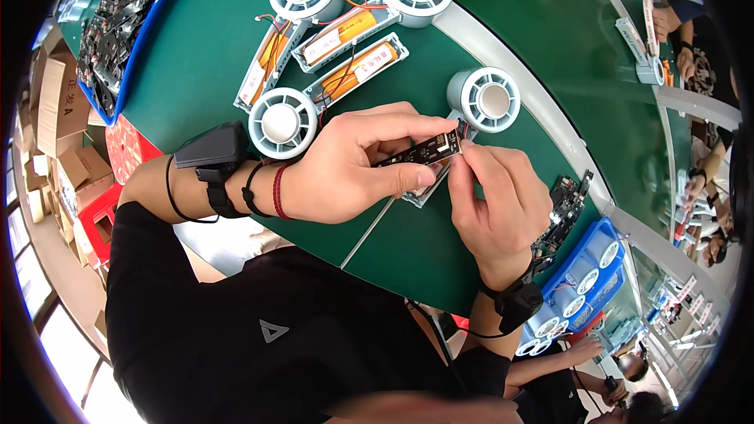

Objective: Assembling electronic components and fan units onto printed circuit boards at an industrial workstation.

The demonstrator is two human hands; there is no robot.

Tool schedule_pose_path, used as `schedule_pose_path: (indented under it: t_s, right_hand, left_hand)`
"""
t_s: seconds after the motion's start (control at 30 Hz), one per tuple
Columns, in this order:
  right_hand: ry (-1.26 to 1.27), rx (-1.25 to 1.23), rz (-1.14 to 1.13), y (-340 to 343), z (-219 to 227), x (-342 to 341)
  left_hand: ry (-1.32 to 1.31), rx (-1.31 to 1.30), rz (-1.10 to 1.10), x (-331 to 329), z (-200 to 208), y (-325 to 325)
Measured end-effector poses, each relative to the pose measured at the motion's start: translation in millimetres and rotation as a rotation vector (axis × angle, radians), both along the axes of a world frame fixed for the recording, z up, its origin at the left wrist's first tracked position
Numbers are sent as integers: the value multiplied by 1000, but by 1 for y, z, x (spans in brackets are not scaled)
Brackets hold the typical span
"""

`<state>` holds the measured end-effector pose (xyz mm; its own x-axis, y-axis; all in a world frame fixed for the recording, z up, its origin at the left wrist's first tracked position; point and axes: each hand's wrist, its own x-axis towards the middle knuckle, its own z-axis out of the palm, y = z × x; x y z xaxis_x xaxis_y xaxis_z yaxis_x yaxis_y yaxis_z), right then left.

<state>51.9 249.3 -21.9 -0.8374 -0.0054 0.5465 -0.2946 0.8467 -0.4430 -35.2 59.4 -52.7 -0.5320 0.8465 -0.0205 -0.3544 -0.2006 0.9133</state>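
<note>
A narrow black circuit board [424,151] is held between the thumb and fingers of my left hand [345,161]. At the board's right end, the thumb and index finger of my right hand [503,196] are closed on its tip. Directly below the board lies a light blue housing with a round vented head [488,100] and a silver disc in its middle; my hands cover most of its handle. Beyond my left hand are several similar housings [283,124], with yellow batteries [349,31] and thin wires in their open handles.
At the far left a blue-rimmed bin [140,39] is full of black boards. More boards [567,208] lie right of my right hand, near a blue tray [609,224] of round-headed housings. A metal rail [503,47] crosses the green table [204,55]. Other people work at the right.
</note>
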Motion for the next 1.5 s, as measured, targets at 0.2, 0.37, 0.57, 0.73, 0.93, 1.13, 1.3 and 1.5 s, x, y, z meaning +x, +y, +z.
schedule_pose_path:
  t_s: [0.2, 0.37, 0.57, 0.73, 0.93, 1.13, 1.3, 1.5]
  right_hand:
    - [-10, -24, 24, 2, -1, 0]
    - [-7, 173, 85, 15, -6, -1]
    - [-78, 190, 169, 21, -6, 2]
    - [-193, -290, 106, 17, 1, 3]
    - [-341, -960, 83, 23, 3, 13]
    - [-355, -549, 208, 26, 8, 6]
    - [-288, -610, 192, 19, 5, 3]
    - [-386, -839, 79, 12, 3, 9]
  left_hand:
    - [-66, -56, 38, -1, 10, 2]
    - [-49, -123, -52, -5, 11, -2]
    - [-24, -201, -100, -6, 8, 1]
    - [146, -24, 138, 9, -5, 6]
    - [502, -129, 149, 3, 3, 2]
    - [750, -160, 214, -4, 2, 5]
    - [815, -170, 221, -4, 2, 5]
    - [924, -183, 245, -3, 1, 4]
